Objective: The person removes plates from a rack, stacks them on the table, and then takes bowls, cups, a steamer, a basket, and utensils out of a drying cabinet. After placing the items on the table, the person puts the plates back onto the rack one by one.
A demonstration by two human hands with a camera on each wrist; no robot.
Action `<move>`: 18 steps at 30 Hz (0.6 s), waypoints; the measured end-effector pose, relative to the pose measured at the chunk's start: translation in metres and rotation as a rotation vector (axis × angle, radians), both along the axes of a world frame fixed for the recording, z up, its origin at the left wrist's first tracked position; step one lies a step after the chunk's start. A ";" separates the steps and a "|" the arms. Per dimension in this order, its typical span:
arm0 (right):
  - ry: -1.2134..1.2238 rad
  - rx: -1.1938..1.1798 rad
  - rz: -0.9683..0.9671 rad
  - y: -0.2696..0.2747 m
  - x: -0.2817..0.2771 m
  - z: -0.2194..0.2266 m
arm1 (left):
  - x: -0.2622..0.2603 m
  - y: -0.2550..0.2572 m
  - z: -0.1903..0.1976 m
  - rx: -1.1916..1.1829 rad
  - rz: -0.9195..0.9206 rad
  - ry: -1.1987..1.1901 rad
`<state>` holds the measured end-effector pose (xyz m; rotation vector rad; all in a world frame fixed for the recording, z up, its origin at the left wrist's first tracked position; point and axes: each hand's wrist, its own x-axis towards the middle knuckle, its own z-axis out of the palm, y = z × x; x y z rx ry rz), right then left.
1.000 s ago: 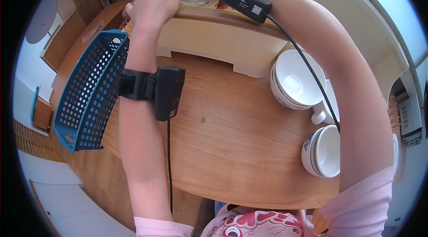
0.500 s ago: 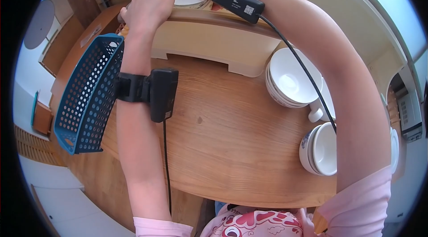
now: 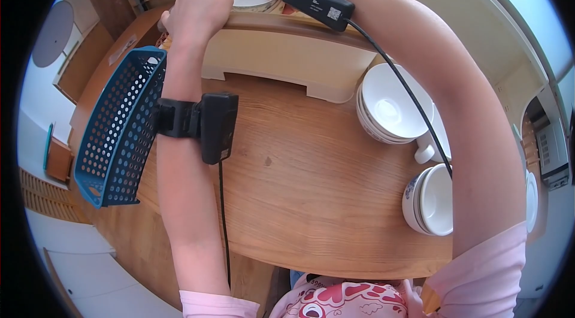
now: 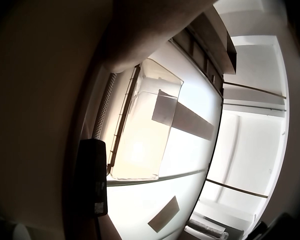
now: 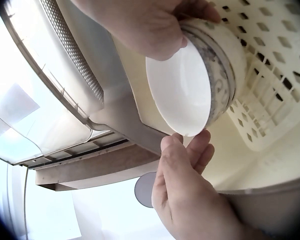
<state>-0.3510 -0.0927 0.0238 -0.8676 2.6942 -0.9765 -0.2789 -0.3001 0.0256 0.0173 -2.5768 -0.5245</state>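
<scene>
Wooden desk (image 3: 311,192) below, cream dish rack (image 3: 287,57) at its far edge, and both hands are up there. Right hand (image 5: 140,25) has its fingers clamped on the rim of a white bowl (image 5: 190,85) inside the rack; left hand (image 3: 194,12) fingers curl round the rack's front rim, touching the bowl. Blue basket (image 3: 120,132) left, stacked bowls (image 3: 392,111) right

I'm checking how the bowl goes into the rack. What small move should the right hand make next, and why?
Probably lower the bowl a little further into the cream rack. The right hand grips its rim, the bowl is tilted above the slotted floor, and the left hand grips the rack's edge, steadying it.
</scene>
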 end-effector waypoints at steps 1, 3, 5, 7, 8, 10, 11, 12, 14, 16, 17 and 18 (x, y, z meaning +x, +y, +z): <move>-0.062 -0.102 -0.031 0.000 0.001 -0.002 | 0.001 -0.001 -0.001 0.014 -0.015 0.009; -0.123 -0.204 -0.059 -0.002 0.002 -0.001 | 0.001 -0.002 -0.002 0.028 -0.028 0.018; 0.210 0.110 -0.052 -0.002 -0.013 0.001 | -0.004 -0.003 -0.008 0.038 0.004 0.144; 0.322 0.157 0.011 -0.003 -0.037 0.006 | -0.006 -0.004 -0.008 0.041 0.005 0.150; 0.429 0.204 0.075 -0.003 -0.054 0.010 | -0.006 -0.004 -0.007 0.044 0.006 0.151; 0.635 0.296 0.199 -0.005 -0.071 0.018 | -0.010 -0.006 -0.008 0.047 0.001 0.160; 0.735 0.344 0.259 -0.005 -0.072 0.020 | -0.011 -0.007 -0.008 0.049 -0.008 0.162; 0.737 0.348 0.254 0.003 -0.069 0.022 | -0.012 -0.008 -0.009 0.051 -0.013 0.165; 0.211 0.041 0.030 0.009 -0.018 0.040 | -0.012 -0.008 -0.008 0.065 -0.023 0.162; 0.132 -0.105 -0.001 0.008 0.020 0.058 | -0.010 -0.008 -0.007 0.070 -0.024 0.150; 0.052 -0.252 -0.029 0.011 0.032 0.065 | -0.010 -0.007 -0.007 0.074 -0.022 0.137; 0.053 -0.252 -0.041 0.012 0.044 0.073 | -0.010 -0.007 -0.006 0.074 -0.034 0.137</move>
